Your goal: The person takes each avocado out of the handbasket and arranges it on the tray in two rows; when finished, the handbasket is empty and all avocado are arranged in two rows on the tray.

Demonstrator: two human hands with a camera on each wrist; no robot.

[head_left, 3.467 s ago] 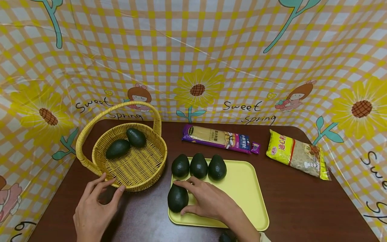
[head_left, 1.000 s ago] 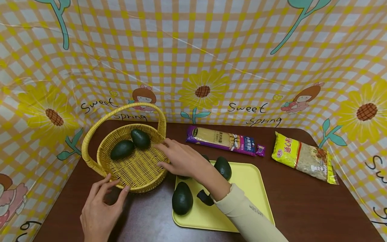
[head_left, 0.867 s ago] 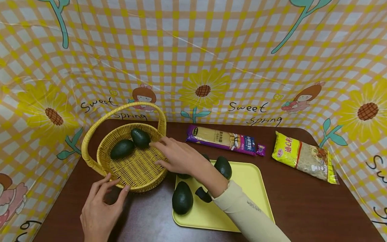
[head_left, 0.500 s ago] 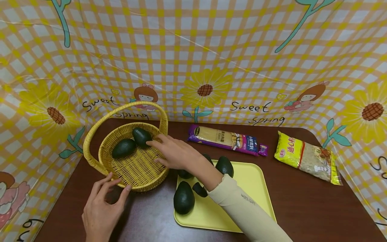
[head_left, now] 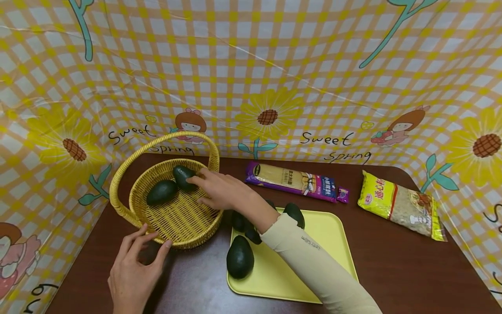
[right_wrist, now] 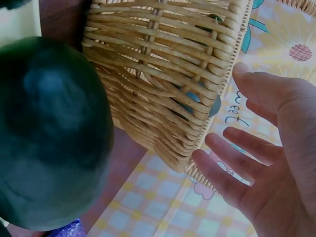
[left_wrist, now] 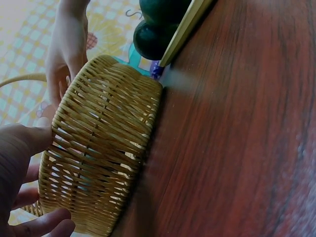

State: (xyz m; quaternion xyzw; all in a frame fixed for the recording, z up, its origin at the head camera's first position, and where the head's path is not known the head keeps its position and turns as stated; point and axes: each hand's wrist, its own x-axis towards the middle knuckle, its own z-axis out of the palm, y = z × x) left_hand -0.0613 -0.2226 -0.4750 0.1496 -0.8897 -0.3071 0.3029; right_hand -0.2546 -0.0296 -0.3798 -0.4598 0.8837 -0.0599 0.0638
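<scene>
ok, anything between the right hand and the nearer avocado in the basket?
Nothing visible: the right hand reaches in over the basket, fingers at the avocado. The handle isn't between them. Whether they touch, I can't tell.

Purple pasta packet (head_left: 291, 181), small purple sachet (head_left: 343, 195) and yellow bag (head_left: 401, 205) on the brown bench (head_left: 408, 272); checked sunflower cloth (head_left: 251, 56) behind.

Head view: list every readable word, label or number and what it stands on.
"Sweet": patterned cloth, more than once.
"Spring": same cloth, below "Sweet".
"PASTA" and "意大利面": purple packet.
"通心粉": yellow bag, last character glare-hit.
Too small or blurred: other print on both, the small purple sachet, the cream sleeve's writing.
</scene>
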